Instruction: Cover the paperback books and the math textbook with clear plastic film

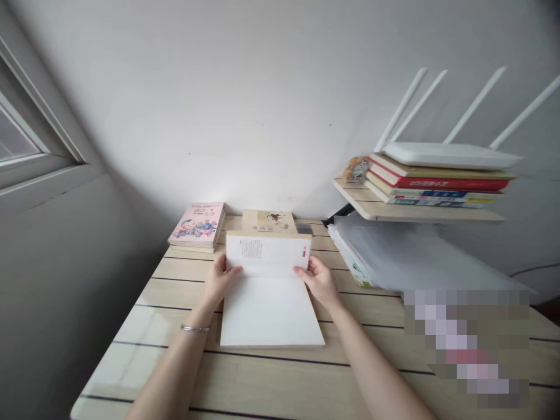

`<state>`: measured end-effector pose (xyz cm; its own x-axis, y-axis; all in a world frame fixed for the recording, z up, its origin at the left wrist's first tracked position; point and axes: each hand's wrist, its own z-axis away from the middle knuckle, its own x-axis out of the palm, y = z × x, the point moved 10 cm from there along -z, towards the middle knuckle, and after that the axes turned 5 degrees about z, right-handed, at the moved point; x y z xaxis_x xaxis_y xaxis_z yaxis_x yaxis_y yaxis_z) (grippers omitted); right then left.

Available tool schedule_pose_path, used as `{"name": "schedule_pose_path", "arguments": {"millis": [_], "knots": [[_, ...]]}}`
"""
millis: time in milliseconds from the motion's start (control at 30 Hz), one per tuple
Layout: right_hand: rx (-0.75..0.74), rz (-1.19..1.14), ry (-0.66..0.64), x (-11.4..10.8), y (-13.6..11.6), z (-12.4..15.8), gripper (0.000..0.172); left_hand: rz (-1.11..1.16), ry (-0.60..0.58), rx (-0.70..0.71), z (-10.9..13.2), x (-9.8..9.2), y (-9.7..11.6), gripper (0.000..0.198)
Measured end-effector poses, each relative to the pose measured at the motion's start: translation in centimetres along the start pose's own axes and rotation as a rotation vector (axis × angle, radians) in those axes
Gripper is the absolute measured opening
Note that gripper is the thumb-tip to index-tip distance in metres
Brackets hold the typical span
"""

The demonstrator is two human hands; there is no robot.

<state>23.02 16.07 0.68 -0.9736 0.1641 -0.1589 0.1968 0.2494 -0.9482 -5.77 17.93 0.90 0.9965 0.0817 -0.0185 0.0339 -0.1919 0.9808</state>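
An open book (272, 312) lies on the wooden table in front of me, its near page blank and white. The far part, a cover flap with small printed text, is raised and tilted up. My left hand (221, 277) grips the left edge of that raised part, thumb on the inner face and fingers behind. On the opposite edge my right hand (320, 280) pinches it the same way. Just beyond the raised part sits a tan book (268, 220) with a small picture on it, partly covered from view.
A stack of pink-covered books (196, 224) lies at the table's back left. On the right, a small raised shelf (420, 211) carries stacked books (450, 184) and a white router (452, 155) with antennas. Papers in a clear sleeve (394, 251) lie beneath. A pixelated patch hides the right side.
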Motion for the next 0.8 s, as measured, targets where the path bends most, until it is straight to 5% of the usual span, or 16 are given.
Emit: {"name": "schedule_pose_path", "arguments": {"millis": [300,433,667,800], "knots": [[0.076,-0.141,-0.024,0.7,0.7,-0.4,0.034,-0.280,0.174,-0.219,2.0,-2.6,-0.5,0.061],[0.096,-0.146,-0.119,0.4,0.1,-0.1,0.040,-0.356,0.041,-0.340,4.4,-3.9,-0.8,0.051],[-0.246,0.344,-0.460,0.7,-4.1,3.1,0.010,-0.363,-0.105,-0.101,4.6,-5.4,1.7,0.029],[-0.345,0.526,-0.504,0.5,-4.4,5.4,0.030,-0.562,-0.322,0.101,5.0,-2.6,3.8,0.030]]}}
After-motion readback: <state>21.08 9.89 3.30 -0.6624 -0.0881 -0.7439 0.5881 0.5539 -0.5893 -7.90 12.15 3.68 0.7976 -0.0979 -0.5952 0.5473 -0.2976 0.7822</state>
